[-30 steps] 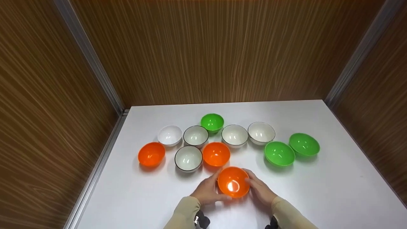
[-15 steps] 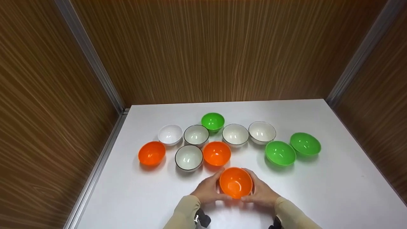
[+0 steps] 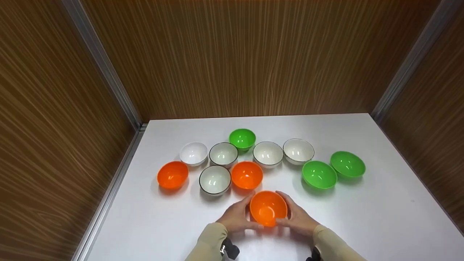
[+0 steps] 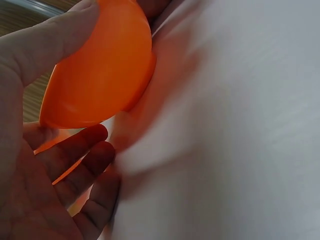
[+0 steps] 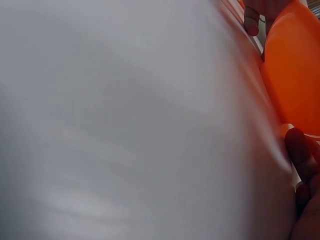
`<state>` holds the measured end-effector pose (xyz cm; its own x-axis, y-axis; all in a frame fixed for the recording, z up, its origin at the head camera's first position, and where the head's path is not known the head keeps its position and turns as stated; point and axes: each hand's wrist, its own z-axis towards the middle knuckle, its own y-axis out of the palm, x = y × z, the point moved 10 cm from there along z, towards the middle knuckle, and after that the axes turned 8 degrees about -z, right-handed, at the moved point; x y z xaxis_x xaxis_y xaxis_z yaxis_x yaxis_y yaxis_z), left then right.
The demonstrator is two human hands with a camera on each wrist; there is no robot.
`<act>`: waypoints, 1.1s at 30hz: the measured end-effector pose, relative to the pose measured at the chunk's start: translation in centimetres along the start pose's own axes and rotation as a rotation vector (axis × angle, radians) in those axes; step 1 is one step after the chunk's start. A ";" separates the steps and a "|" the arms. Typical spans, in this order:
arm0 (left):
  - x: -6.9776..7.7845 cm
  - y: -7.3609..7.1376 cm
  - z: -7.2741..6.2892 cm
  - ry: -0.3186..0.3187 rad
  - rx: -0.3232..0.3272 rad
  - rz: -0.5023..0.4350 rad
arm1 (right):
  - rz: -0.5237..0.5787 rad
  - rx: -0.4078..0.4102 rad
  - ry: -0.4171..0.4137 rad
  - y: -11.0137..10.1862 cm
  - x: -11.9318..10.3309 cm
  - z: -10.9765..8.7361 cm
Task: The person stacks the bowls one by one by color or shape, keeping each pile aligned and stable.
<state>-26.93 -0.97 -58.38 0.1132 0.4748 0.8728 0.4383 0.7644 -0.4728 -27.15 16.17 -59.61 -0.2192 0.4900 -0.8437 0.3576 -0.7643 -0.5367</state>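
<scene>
Both hands hold one orange bowl (image 3: 268,208) at the near middle of the white table, its mouth facing up. My left hand (image 3: 236,216) grips its left side, with the thumb on the near wall. In the left wrist view the thumb (image 4: 60,40) presses the orange wall, and several fingers spread below near the tabletop. From the right, my right hand (image 3: 299,219) grips the same bowl, thumb at the near rim. The bowl's foot is close over the table in the left wrist view. Just behind stands another orange bowl (image 3: 247,175).
Beside that bowl is a dark-rimmed pale bowl (image 3: 215,180), with more pale bowls (image 3: 268,154) behind. A third orange bowl (image 3: 173,175) stands at left. Two green bowls (image 3: 319,174) sit at right, another green bowl (image 3: 242,139) at the back. Wood-grain walls (image 3: 253,58) enclose the table.
My right hand has brought its thumb round to the bowl's near side and closed its grip. The held bowl has shifted slightly right. The other bowls stay put.
</scene>
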 end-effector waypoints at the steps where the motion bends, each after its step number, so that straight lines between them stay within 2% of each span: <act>1: 0.0 -0.1 -0.1 -0.005 0.000 -0.012 | -0.004 0.004 0.016 -0.1 0.1 0.0; 7: 0.2 -0.7 -0.3 0.002 0.004 -0.127 | 0.131 0.030 0.128 -2.0 1.2 -0.3; 15: 0.8 -2.3 -1.0 0.034 0.082 -0.154 | 0.360 0.256 0.378 -6.6 4.5 -2.2; 18: 1.3 -2.8 -1.4 0.063 0.116 -0.164 | 0.372 0.306 0.465 -8.1 6.0 -3.5; 22: 2.5 -3.8 -1.9 0.143 0.199 -0.104 | 0.352 0.347 0.541 -10.3 7.3 -4.8; 25: 3.4 -4.5 -2.4 0.178 0.275 -0.033 | 0.374 0.368 0.565 -11.8 7.8 -5.2; 29: 4.0 -5.2 -3.0 0.171 0.355 0.031 | 0.411 0.369 0.572 -13.0 8.3 -5.0; 33: 4.3 -5.5 -3.4 0.141 0.394 0.058 | 0.435 0.350 0.575 -13.6 8.7 -4.5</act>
<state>-25.84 -4.60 -51.65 0.2603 0.4791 0.8383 0.0566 0.8591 -0.5086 -29.81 32.69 -59.61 0.4102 0.1844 -0.8931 -0.0231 -0.9769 -0.2123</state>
